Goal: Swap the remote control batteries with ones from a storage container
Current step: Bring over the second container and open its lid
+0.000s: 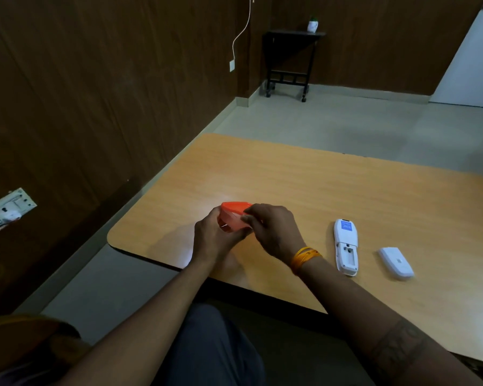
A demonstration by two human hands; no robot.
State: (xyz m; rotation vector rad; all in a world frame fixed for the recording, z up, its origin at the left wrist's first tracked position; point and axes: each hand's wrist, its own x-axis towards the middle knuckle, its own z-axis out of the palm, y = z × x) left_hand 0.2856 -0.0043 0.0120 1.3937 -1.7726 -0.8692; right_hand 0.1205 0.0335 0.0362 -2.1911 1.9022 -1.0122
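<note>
A small orange storage container point(232, 215) with an orange lid is held just above the wooden table point(304, 185). My left hand point(214, 238) wraps around its body from below. My right hand point(273, 231) pinches the lid's near edge with fingertips. What is inside the container is hidden. To the right a white remote control point(345, 246) lies face down, its battery bay open and looking empty. Its white battery cover point(396, 262) lies separately further right.
The table's rounded left corner point(115, 238) and near edge are close to my arms. A brown panelled wall with a socket plate point(9, 207) runs along the left. A black side table point(290, 59) with a small pot stands far back on the tiled floor.
</note>
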